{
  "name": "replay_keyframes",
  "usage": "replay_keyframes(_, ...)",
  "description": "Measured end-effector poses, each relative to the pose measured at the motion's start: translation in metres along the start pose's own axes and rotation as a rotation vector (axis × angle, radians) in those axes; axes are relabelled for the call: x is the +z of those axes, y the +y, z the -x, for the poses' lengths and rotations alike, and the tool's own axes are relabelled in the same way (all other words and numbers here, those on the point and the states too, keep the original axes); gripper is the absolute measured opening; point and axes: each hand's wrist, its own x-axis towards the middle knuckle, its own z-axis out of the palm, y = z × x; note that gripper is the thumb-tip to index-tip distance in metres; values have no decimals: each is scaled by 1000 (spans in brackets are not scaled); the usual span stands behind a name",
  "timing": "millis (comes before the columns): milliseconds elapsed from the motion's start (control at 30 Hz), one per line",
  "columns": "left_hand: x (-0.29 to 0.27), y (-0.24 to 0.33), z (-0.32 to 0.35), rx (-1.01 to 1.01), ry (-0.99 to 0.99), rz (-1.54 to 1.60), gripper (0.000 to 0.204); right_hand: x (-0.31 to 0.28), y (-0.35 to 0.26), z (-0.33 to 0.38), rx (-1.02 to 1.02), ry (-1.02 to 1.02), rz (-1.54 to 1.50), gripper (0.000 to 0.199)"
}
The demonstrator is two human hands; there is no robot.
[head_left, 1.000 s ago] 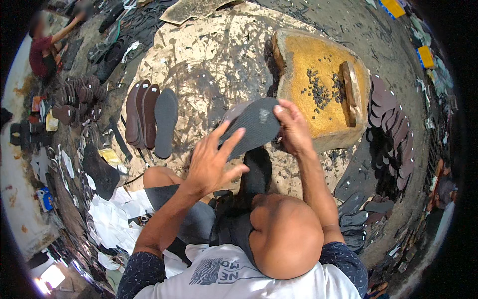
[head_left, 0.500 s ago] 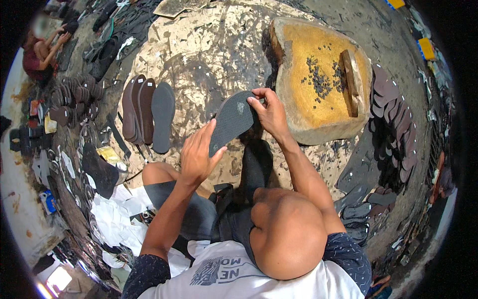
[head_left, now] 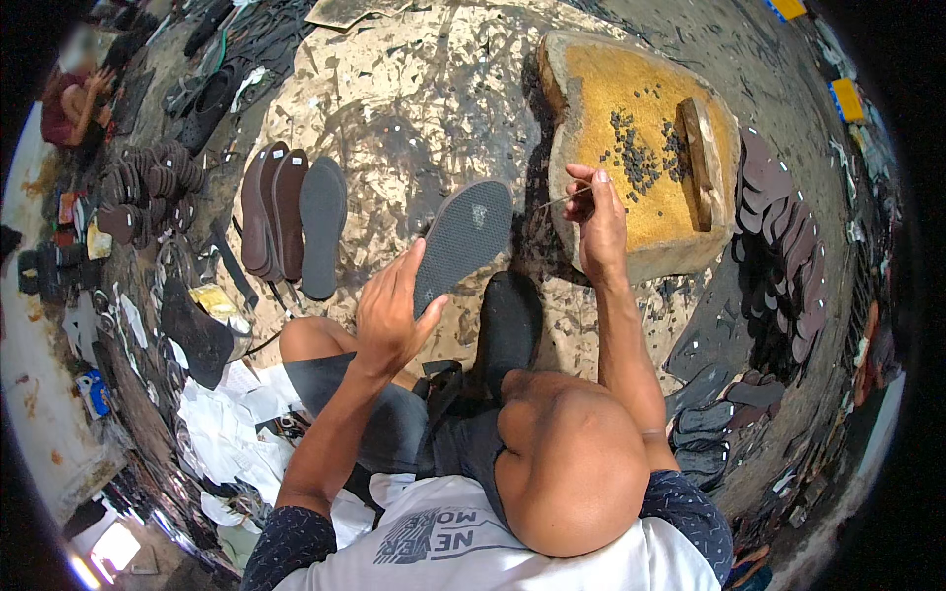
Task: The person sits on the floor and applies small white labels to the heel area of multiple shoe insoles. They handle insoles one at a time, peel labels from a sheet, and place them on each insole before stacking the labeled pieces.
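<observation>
My left hand (head_left: 387, 307) grips a dark grey, textured shoe sole (head_left: 465, 236) by its near end, thumb on the upper face and fingers along the left edge. A pale worn patch shows near the sole's far end. To the right, my right hand (head_left: 599, 212) is closed around a thin rod-like tool (head_left: 558, 204), whose slim end points left toward the sole without touching it. That hand hovers over the left edge of a yellow-topped block (head_left: 586, 108). Small black square pieces (head_left: 636, 153) lie scattered on the block, beside a wooden bar (head_left: 702, 158).
Brown soles (head_left: 272, 212) and a grey sole (head_left: 323, 229) lie on the stained sheet (head_left: 374, 89) at left. Stacked soles (head_left: 148, 182) stand farther left, near another person (head_left: 74, 108). More brown soles (head_left: 788, 236) line the right. White paper scraps (head_left: 232, 424) lie by my left leg.
My right hand has let go of the sole's far end and moved right to the block, where it now holds a thin tool. My left hand keeps the sole nearly in place.
</observation>
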Motion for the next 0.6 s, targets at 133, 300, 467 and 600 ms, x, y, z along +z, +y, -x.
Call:
replay_keyframes(133,4,-4,1,-32,-2,-19,90,17,2,5,-31,21,-127,28)
replay_keyframes(300,7,-13,1,28,26,-46,88,38,0,6,-70,-137,17,15)
replay_keyframes(467,6,-13,-3,39,27,-28,94,49,8,5,-139,-272,404,12)
replay_keyframes(600,4,-14,-1,-7,14,8,100,66,-1,18,-263,-316,659,12)
